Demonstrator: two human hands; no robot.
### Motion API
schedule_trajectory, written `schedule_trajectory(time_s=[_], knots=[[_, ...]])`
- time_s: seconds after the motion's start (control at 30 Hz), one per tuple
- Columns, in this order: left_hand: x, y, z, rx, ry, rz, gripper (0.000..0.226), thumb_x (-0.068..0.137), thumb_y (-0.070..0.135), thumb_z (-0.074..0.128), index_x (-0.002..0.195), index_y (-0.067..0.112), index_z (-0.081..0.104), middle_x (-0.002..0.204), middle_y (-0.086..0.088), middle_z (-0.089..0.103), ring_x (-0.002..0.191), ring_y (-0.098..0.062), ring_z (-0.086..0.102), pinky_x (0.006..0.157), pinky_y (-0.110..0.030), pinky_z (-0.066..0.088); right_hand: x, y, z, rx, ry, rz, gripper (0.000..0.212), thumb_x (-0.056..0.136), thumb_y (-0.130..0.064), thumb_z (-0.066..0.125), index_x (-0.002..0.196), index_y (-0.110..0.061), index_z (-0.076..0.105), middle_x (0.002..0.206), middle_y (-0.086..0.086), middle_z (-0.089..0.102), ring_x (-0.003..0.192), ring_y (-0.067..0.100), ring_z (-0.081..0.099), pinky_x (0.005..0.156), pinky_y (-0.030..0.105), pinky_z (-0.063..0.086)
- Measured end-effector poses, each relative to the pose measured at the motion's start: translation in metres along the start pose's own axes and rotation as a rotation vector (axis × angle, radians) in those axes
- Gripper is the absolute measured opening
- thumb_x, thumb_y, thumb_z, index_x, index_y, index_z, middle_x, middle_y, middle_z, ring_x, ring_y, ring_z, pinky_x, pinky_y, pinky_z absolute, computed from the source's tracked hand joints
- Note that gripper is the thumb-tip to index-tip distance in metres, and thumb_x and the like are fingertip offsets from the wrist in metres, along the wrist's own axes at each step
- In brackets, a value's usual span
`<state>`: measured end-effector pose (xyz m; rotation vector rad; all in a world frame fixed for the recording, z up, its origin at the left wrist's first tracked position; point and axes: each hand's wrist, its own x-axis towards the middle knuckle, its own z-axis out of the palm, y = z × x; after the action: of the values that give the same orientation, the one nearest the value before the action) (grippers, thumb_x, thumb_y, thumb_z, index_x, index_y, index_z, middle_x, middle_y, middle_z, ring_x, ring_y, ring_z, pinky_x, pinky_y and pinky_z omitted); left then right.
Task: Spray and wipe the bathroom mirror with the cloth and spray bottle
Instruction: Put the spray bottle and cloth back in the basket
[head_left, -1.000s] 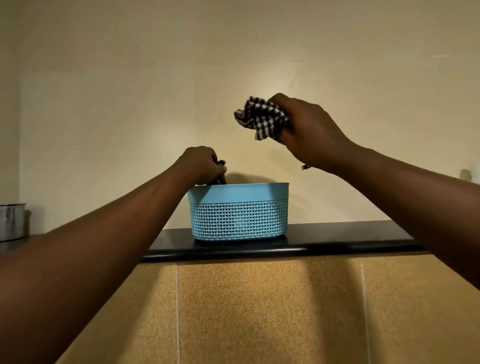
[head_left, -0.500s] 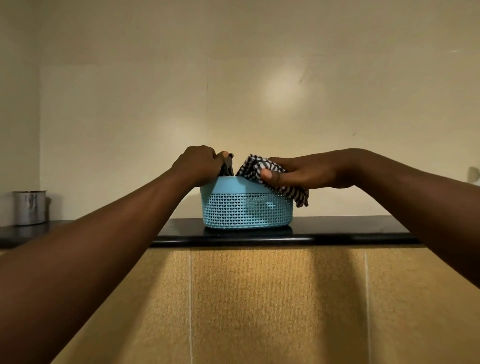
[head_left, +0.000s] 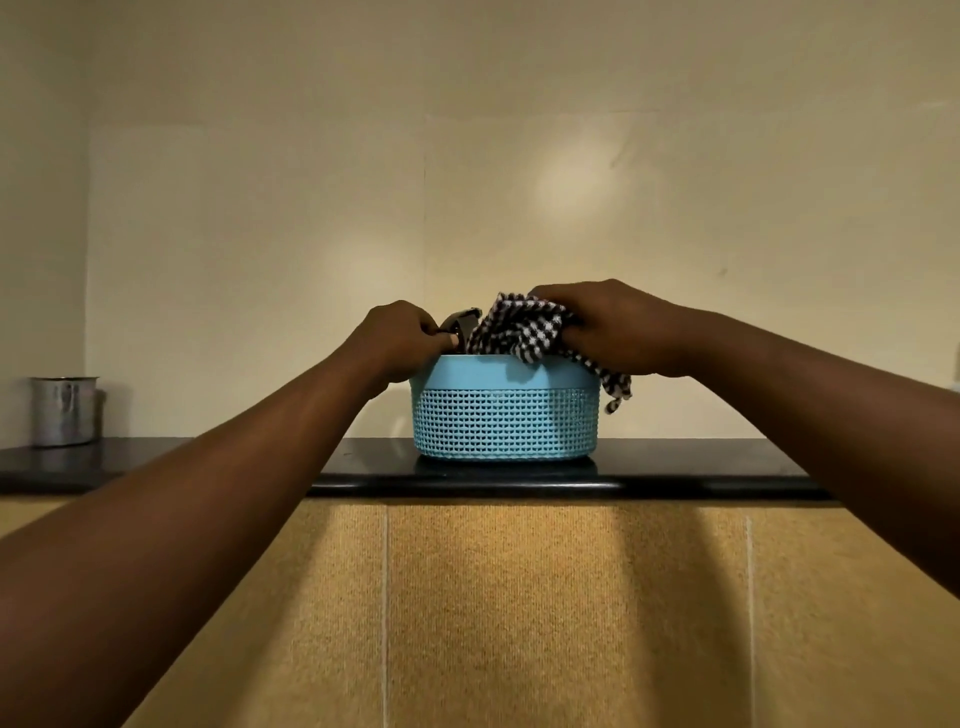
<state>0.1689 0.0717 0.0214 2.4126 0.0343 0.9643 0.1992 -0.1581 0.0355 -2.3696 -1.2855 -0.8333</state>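
Note:
A light blue perforated basket (head_left: 504, 415) stands on a black ledge (head_left: 701, 470) at eye height. My left hand (head_left: 400, 338) is closed around the dark head of a spray bottle (head_left: 461, 319) that sticks up just above the basket's left rim; the bottle's body is hidden inside. My right hand (head_left: 618, 327) grips a black-and-white checked cloth (head_left: 519, 330) over the basket's right rim. One corner of the cloth hangs down outside the basket wall. No mirror is in view.
A metal pot (head_left: 63, 410) stands on the black ledge at the far left. A plain cream wall (head_left: 467, 182) rises behind the basket. Tan tiles (head_left: 519, 613) cover the wall below the ledge.
My right hand came down from above with the cloth and now rests on the basket's right rim. My left hand has stayed on the bottle head at the left rim.

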Motion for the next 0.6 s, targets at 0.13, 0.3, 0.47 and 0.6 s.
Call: schedule_trajectory(time_s=[0.13, 0.3, 0.47, 0.6], knots=[[0.004, -0.004, 0.002, -0.039, -0.010, -0.012, 0.037, 0.091, 0.033, 0.064, 0.113, 0.004, 0.072, 0.105, -0.012, 0.066, 0.088, -0.022, 0.053, 0.064, -0.028, 0.038, 0.003, 0.006, -0.012, 0.288, 0.167, 0.058, 0.028, 0.097, -0.016, 0.050, 0.122, -0.026, 0.057, 0.121, -0.001, 0.064, 0.110, 0.017, 0.059, 0.094, 0.041, 0.051], [0.006, -0.004, 0.003, -0.053, -0.011, -0.013, 0.036, 0.091, 0.032, 0.065, 0.114, 0.005, 0.071, 0.106, -0.011, 0.065, 0.091, -0.022, 0.053, 0.072, -0.031, 0.040, 0.006, 0.021, -0.026, 0.554, 0.153, 0.017, 0.026, 0.094, -0.006, 0.056, 0.117, -0.016, 0.061, 0.110, 0.008, 0.069, 0.103, 0.020, 0.066, 0.082, 0.037, 0.057], [0.007, -0.005, 0.004, -0.047, -0.012, -0.011, 0.036, 0.091, 0.032, 0.064, 0.114, 0.004, 0.071, 0.113, -0.014, 0.067, 0.092, -0.022, 0.054, 0.073, -0.032, 0.041, 0.013, 0.027, -0.029, 0.658, 0.287, -0.109, 0.019, 0.089, 0.002, 0.061, 0.101, -0.013, 0.061, 0.089, -0.005, 0.067, 0.084, 0.005, 0.063, 0.067, 0.020, 0.051], [0.007, -0.004, 0.003, -0.037, -0.011, -0.016, 0.037, 0.092, 0.033, 0.063, 0.115, 0.006, 0.070, 0.105, -0.011, 0.065, 0.091, -0.022, 0.054, 0.068, -0.031, 0.040, 0.022, 0.025, -0.024, 0.704, 0.435, -0.177, 0.030, 0.083, 0.010, 0.056, 0.092, -0.019, 0.058, 0.085, -0.007, 0.060, 0.080, 0.004, 0.055, 0.066, 0.018, 0.046]])
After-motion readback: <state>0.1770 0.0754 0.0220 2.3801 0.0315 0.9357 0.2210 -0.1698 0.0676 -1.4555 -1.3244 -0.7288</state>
